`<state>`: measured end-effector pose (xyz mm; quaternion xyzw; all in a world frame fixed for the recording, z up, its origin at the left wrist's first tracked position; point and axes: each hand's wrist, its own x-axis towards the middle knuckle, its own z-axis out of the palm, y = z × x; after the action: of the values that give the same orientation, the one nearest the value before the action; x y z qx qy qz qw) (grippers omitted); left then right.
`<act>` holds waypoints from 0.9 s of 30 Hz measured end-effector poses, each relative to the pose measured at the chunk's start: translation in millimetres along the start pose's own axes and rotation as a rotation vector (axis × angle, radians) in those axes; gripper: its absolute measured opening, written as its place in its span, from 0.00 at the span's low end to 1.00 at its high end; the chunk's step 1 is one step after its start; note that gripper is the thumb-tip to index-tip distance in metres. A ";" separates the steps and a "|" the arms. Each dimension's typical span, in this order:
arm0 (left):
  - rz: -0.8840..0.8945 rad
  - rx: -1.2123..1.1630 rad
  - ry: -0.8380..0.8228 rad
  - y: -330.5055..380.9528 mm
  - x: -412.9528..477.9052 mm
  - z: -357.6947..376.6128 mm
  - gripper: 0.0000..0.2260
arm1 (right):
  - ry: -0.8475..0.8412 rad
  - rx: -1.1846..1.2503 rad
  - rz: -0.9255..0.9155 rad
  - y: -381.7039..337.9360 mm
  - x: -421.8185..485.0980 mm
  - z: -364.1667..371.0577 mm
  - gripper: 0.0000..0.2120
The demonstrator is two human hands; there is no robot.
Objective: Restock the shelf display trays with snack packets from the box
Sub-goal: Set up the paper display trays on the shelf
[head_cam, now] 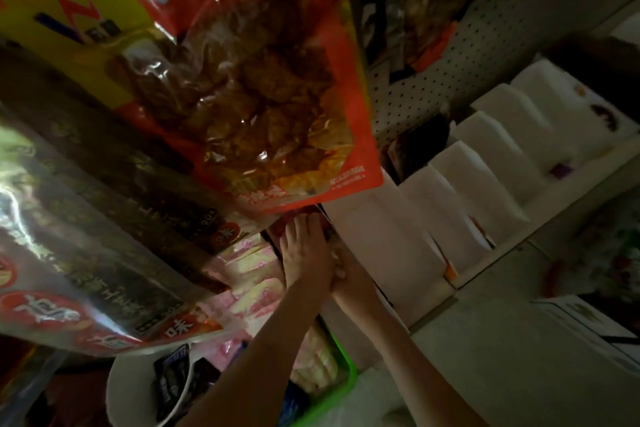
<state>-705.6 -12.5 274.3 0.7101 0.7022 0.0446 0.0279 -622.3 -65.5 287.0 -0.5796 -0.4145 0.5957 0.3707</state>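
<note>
Currently the left hand [304, 253] lies with straight fingers flat on a red packet [306, 211], pressing it down at the near end of the shelf row, just beside the white display trays [450, 191]. The right hand [349, 276] touches the left from behind. Its fingers are hidden, so their state cannot be determined.

Hazards:
- A hanging red bag [270, 80] overlaps the work point from above. It hides most of the packet, so seating is done blind and the packet may crumple or sit skewed.
- Pink packets [249, 263] lie just beside the left hand. Sideways pressure may displace them.
- Lifting either forearm may strike the hanging bags and unhook them.
- Low light makes slot alignment hard to verify.
</note>
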 end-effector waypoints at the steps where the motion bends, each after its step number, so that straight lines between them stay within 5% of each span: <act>1: 0.031 -0.038 0.016 9.7 -4.0 -4.2 0.14 | 0.026 0.005 0.008 1.0 -4.4 -6.1 0.10; 8: 0.337 -0.503 0.141 76.7 -27.5 -19.9 0.13 | 0.253 0.037 -0.027 -12.6 -42.9 -73.7 0.16; 12: 0.380 -0.712 -0.062 140.8 -36.0 -25.0 0.20 | 0.498 0.125 -0.030 -6.7 -64.6 -127.7 0.16; 19: 0.593 -0.638 -0.355 239.7 -79.3 10.4 0.26 | 0.945 0.036 0.093 71.5 -94.2 -223.8 0.09; 23: 0.646 -0.513 -0.482 269.1 -109.8 50.5 0.12 | 0.994 -0.059 0.292 127.2 -117.1 -255.0 0.11; 27: 0.719 -0.425 -0.609 301.6 -139.6 102.1 0.13 | 1.050 -0.101 0.376 204.8 -135.1 -297.4 0.12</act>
<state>-396.4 -153.4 200.2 0.8660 0.3492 -0.0159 0.3576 -310.4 -249.1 154.2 -0.8795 -0.0914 0.2622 0.3865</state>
